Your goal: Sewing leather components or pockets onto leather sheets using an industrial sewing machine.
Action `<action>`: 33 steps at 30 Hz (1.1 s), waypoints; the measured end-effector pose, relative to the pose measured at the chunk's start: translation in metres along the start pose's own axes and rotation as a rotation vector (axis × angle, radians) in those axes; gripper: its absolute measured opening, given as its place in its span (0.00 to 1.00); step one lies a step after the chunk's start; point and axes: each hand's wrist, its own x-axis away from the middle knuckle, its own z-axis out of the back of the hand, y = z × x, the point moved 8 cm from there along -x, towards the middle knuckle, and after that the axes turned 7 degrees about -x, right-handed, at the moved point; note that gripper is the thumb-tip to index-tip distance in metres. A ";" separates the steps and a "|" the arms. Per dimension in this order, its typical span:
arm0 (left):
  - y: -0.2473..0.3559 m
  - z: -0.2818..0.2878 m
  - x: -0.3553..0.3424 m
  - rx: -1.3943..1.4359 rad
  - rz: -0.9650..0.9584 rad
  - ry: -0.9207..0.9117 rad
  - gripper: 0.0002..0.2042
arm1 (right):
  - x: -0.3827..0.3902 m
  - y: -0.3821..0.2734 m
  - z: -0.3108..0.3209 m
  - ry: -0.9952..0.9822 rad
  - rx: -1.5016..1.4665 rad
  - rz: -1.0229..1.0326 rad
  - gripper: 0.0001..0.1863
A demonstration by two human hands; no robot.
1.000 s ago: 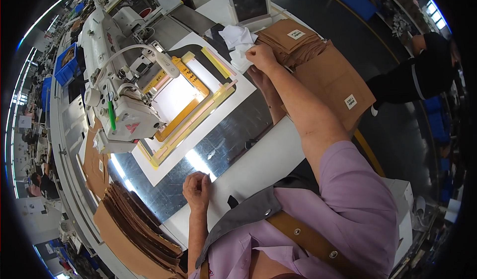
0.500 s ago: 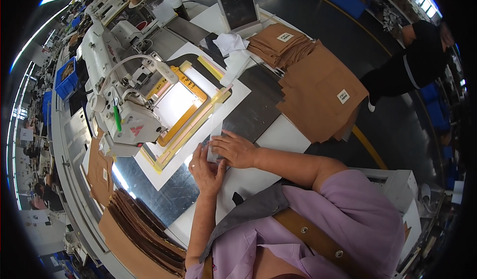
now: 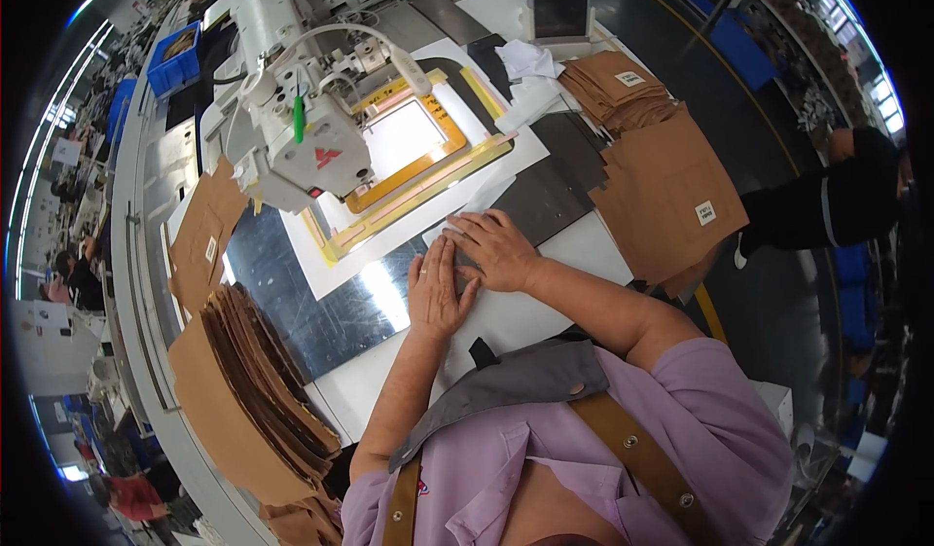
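Note:
Both my hands lie side by side at the front edge of the metal sewing bed (image 3: 355, 303). My left hand (image 3: 438, 293) rests flat, its fingers stretched forward. Beside it my right hand (image 3: 498, 252) presses down with its fingers spread. Under and just beyond the fingertips is a thin whitish, partly see-through sheet (image 3: 489, 194), mostly covered by the hands. Ahead of them, a yellow-taped frame (image 3: 428, 200) lies on a white sheet (image 3: 530, 149), with an orange clamp (image 3: 404, 188) inside it under the sewing machine head (image 3: 316, 142).
Brown cut panels with white labels (image 3: 671, 191) are piled at the right. A thick stack of brown panels (image 3: 233, 400) stands at the left, near another labelled panel (image 3: 204, 239). At the back are a tablet (image 3: 559, 3) and a crumpled white cloth (image 3: 527, 59). A person (image 3: 827, 196) stands at the far right.
My view has shifted, so the bench appears higher and farther right. My fingers have flattened and straightened over the thin sheet; before, they were more bent around its edge.

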 end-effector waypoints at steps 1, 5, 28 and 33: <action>-0.001 -0.002 0.001 -0.070 0.006 -0.021 0.38 | 0.000 0.001 0.001 0.018 -0.001 0.006 0.33; -0.017 -0.001 0.009 -0.133 0.125 -0.071 0.40 | -0.001 -0.002 0.000 0.039 0.082 -0.003 0.33; -0.071 0.011 0.016 -0.265 0.352 -0.139 0.43 | -0.073 0.056 0.030 0.241 -0.260 -0.130 0.13; -0.082 0.008 -0.005 -0.275 0.339 -0.159 0.44 | -0.085 0.082 0.024 0.232 -0.353 -0.211 0.17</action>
